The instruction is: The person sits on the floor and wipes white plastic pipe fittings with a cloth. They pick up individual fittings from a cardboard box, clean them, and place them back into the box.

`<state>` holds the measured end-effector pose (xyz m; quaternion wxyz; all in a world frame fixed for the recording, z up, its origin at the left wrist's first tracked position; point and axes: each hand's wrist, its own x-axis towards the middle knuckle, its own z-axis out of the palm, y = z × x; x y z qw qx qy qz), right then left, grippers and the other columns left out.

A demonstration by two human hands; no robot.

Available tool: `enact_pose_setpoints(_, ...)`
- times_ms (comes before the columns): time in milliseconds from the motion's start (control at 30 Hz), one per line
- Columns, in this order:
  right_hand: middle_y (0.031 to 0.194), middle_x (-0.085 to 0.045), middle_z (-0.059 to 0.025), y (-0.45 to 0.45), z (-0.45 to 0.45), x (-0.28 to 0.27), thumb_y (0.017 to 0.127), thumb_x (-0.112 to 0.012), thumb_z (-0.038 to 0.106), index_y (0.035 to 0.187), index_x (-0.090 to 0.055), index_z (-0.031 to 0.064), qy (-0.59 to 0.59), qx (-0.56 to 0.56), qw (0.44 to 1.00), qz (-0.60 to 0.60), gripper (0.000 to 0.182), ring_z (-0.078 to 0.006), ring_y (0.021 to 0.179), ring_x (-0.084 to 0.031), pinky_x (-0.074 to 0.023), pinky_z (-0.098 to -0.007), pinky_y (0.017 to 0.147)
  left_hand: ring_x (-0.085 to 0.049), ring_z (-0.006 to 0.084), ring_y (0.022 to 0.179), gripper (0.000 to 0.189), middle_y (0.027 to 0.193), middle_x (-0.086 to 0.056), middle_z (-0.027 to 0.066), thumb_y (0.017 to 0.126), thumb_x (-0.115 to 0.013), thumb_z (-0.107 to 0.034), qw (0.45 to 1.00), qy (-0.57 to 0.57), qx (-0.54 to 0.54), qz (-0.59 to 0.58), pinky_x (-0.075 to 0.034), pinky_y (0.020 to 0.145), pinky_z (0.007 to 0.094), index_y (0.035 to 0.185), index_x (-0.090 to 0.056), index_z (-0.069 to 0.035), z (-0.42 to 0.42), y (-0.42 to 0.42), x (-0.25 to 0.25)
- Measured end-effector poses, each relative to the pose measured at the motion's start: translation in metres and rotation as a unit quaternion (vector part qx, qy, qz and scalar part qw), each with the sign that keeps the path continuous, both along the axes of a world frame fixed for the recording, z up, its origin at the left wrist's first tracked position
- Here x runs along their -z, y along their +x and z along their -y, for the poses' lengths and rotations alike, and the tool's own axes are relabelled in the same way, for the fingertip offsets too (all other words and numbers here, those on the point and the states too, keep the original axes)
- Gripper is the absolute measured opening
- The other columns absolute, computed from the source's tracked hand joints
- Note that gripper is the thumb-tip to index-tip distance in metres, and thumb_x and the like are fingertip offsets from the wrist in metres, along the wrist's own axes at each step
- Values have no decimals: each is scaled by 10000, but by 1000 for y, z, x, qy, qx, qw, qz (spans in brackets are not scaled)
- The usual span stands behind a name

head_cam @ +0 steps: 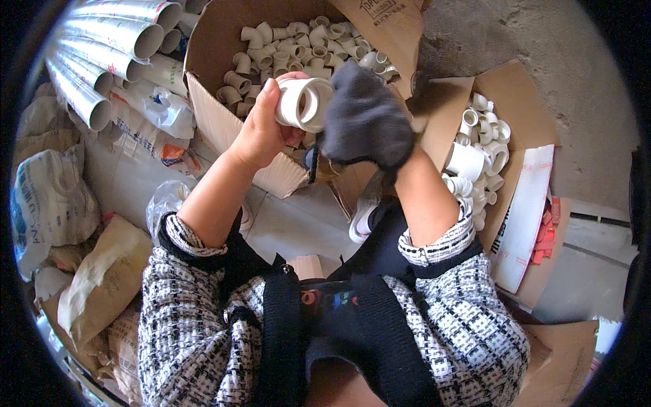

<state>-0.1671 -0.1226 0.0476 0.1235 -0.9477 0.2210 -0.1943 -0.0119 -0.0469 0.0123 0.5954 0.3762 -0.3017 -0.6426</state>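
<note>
My bare left hand (264, 124) grips a white plastic pipe fitting (300, 107), its round opening turned towards my right hand. A dark grey cloth or mitt (368, 117) covers my right hand (376, 124) down to the wrist, so its fingers are hidden. The cloth meets the right side of the fitting, and a dark strip of it hangs down below. Both hands are above the near side of a large cardboard box (218, 104) filled with white elbow and tee pipe fittings (292, 48).
A second cardboard box (534, 119) of white fittings (468, 160) stands at the right. Long wrapped pipes (107, 48) lie at the upper left. Plastic sacks (56, 193) and a brown paper package (101, 277) are at the left. Red pieces (546, 231) lie beside the right box.
</note>
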Motion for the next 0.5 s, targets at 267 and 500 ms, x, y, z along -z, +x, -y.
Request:
enact_pose_setpoints(267,942,-593,-112,-4,-6,28,715,-639,89,990,-564,44,233,84,955,165,288,-235,861,-571,-462,-308,741,-450,97,525,459,686,-511,23,886,-328,-483,971,144,10,192,-355,448,229,983,-547,-91,9,-9,-2)
enact_pose_setpoints(500,874,-627,-137,-12,10,41,715,-656,185,904,-612,48,182,10,962,202,237,-267,814,-604,-482,-331,731,-392,66,457,467,645,-504,10,885,-285,-503,966,209,46,143,-262,363,211,918,-556,-125,7,-21,-4)
